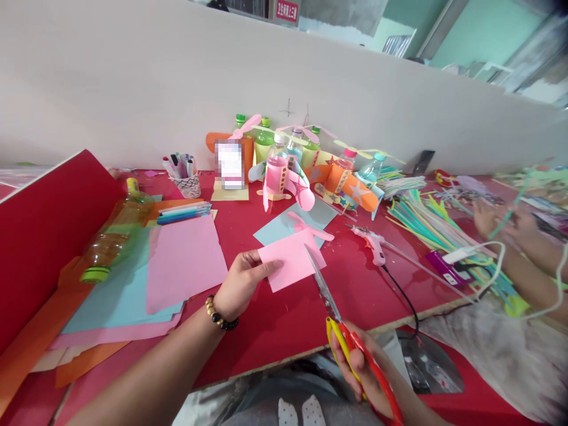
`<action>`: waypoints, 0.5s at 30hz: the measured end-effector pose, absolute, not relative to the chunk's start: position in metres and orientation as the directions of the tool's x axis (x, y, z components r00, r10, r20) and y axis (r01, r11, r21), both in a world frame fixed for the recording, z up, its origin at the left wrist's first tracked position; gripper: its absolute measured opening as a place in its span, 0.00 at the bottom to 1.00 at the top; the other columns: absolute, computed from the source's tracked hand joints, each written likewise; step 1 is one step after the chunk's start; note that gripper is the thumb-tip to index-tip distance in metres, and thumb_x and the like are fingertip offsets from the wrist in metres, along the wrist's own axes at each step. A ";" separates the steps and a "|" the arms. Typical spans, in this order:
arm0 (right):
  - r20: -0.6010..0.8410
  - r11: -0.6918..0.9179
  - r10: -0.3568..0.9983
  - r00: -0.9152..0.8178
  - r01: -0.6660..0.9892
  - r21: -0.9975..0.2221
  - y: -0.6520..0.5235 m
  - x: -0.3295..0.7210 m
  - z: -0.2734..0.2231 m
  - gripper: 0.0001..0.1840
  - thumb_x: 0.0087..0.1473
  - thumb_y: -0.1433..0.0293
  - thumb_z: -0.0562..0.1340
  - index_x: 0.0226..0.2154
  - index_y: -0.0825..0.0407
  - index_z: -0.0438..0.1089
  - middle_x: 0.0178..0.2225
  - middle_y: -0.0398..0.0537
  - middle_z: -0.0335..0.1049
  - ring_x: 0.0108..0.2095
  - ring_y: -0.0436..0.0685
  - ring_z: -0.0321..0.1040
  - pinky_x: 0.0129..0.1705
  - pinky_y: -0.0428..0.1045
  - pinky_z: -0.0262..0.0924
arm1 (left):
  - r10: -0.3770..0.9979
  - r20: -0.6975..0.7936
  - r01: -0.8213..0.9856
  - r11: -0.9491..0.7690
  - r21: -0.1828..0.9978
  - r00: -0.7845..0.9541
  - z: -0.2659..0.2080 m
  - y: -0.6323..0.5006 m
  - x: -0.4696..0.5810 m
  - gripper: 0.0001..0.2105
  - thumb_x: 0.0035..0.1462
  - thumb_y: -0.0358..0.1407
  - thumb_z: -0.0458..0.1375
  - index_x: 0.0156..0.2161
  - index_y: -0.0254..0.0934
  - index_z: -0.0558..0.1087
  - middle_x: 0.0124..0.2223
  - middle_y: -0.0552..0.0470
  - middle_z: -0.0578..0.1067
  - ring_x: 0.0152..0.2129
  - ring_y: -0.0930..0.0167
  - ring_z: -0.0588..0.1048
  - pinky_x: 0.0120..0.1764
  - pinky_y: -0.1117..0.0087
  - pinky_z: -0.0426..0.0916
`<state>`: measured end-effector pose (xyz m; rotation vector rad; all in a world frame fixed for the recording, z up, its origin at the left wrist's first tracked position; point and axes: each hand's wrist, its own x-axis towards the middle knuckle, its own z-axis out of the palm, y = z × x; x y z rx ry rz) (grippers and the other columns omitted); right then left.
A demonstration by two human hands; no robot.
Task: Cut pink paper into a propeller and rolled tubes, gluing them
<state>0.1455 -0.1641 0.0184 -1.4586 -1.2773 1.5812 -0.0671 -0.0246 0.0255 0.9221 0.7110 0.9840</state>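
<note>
At the frame's centre, your left hand (pixel 242 277) pinches the pink paper (pixel 293 260) by its left end; lower right, your right hand (pixel 366 365) grips the scissors (pixel 329 299), tips at the paper's right part.

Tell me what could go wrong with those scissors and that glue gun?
The scissors in the right hand point toward the pink paper in the left hand, so a slip might nick its fingers. A wobbly grip on that small piece could also make a crooked cut. And the glue gun has a black cord running over the table's front edge; a bumping arm might snag it and drag the gun.
</note>
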 end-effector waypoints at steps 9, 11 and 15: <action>-0.316 -0.282 0.931 -0.182 0.190 -0.940 -0.167 0.148 0.017 0.32 0.46 0.39 0.46 0.31 0.52 0.56 0.22 0.38 0.53 0.15 0.42 0.45 0.16 0.42 0.45 | 0.906 -0.113 -0.377 0.280 0.883 0.408 0.025 -0.026 -0.067 0.05 0.48 0.33 0.62 0.28 0.31 0.76 0.27 0.50 0.76 0.23 0.74 0.72 0.29 0.74 0.66; -0.304 -0.270 0.936 -0.177 0.194 -0.943 -0.167 0.148 0.018 0.31 0.48 0.40 0.47 0.32 0.52 0.57 0.26 0.41 0.54 0.17 0.43 0.47 0.17 0.42 0.47 | 0.903 -0.120 -0.375 0.288 0.881 0.413 0.026 -0.026 -0.067 0.05 0.48 0.33 0.62 0.28 0.31 0.76 0.28 0.49 0.77 0.24 0.73 0.72 0.29 0.74 0.66; -0.313 -0.291 0.930 -0.194 0.136 -0.947 -0.163 0.150 0.017 0.33 0.43 0.38 0.50 0.32 0.52 0.58 0.28 0.42 0.56 0.17 0.43 0.48 0.17 0.43 0.48 | 0.901 -0.125 -0.366 0.292 0.884 0.416 0.028 -0.028 -0.067 0.06 0.48 0.33 0.63 0.27 0.31 0.76 0.27 0.48 0.76 0.24 0.72 0.72 0.29 0.73 0.66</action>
